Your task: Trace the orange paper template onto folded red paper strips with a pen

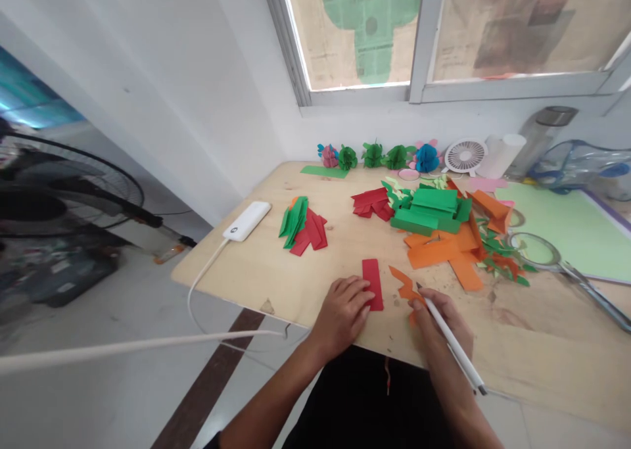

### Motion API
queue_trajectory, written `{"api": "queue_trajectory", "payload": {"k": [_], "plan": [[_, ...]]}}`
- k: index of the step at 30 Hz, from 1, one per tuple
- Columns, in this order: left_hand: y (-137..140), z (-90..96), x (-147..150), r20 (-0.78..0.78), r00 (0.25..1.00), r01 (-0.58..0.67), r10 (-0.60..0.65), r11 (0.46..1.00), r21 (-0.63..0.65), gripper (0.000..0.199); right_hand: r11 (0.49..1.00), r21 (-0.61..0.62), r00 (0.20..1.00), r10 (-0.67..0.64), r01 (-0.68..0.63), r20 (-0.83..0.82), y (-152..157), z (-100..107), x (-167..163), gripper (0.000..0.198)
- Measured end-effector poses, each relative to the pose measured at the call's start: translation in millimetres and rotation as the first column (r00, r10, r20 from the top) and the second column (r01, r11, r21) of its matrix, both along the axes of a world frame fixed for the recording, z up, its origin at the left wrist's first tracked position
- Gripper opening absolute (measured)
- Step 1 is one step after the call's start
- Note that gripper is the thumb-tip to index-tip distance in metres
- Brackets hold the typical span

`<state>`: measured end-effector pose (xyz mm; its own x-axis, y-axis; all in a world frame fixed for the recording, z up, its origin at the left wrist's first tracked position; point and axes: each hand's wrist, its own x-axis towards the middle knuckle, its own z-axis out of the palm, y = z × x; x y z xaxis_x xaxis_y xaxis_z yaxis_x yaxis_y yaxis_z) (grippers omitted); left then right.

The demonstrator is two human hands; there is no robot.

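Note:
My left hand [344, 311] lies with its fingers flat on the left edge of a folded red paper strip [373, 284], pressing it against the table. Closed around a white pen [453, 337], my right hand [440, 321] rests to the right of the strip. The pen's dark tip points up and away from me. A zigzag orange paper cut-out [403, 283] reaches under or into the right fingertips; whether it is gripped I cannot tell. More orange paper pieces [438, 250] lie beyond the right hand, beneath stacked green folded strips [434, 206].
Red strips [372, 202] and a green folded bundle [294, 220] lie farther back. A white power bank [248, 221] with a cable sits at the left edge. Scissors [591, 291] and a tape roll [535, 248] are right. Paper flowers [373, 154] and a small fan [465, 155] line the wall.

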<state>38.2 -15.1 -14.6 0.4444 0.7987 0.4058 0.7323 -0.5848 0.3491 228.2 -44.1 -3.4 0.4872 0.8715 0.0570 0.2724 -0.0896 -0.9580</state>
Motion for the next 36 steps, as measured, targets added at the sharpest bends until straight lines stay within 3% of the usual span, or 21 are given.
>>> {"api": "queue_trajectory", "payload": {"k": [7,13,19,26,32,36], "plan": [[-8,-1.5,2,0.073,0.997,-0.007,0.008,1.0,-0.011,0.021,0.989,0.047,0.988,0.137,-0.141,0.077,14,-3,-24,0.027],[-5,-2.7,-1,0.247,0.969,0.0,0.013,0.999,-0.053,0.02,0.947,-0.037,0.909,0.317,-0.319,0.269,16,-6,-31,0.028],[1,-2.6,-8,0.301,0.953,0.006,0.023,0.995,-0.097,0.021,0.944,0.044,0.847,0.274,-0.328,0.455,8,-11,-20,0.025],[7,2.2,-13,0.225,0.974,-0.01,0.034,0.994,-0.106,0.02,0.874,0.154,0.733,0.278,-0.461,0.621,3,-16,-13,0.019],[7,6.6,-2,0.131,0.991,-0.002,0.015,0.996,-0.094,0.035,0.833,0.124,0.66,0.326,-0.539,0.677,6,-16,-14,0.023],[9,4.7,0,0.072,0.997,-0.009,0.016,0.995,-0.096,0.029,0.831,0.117,0.646,0.327,-0.545,0.689,6,-16,-14,0.023]]}}
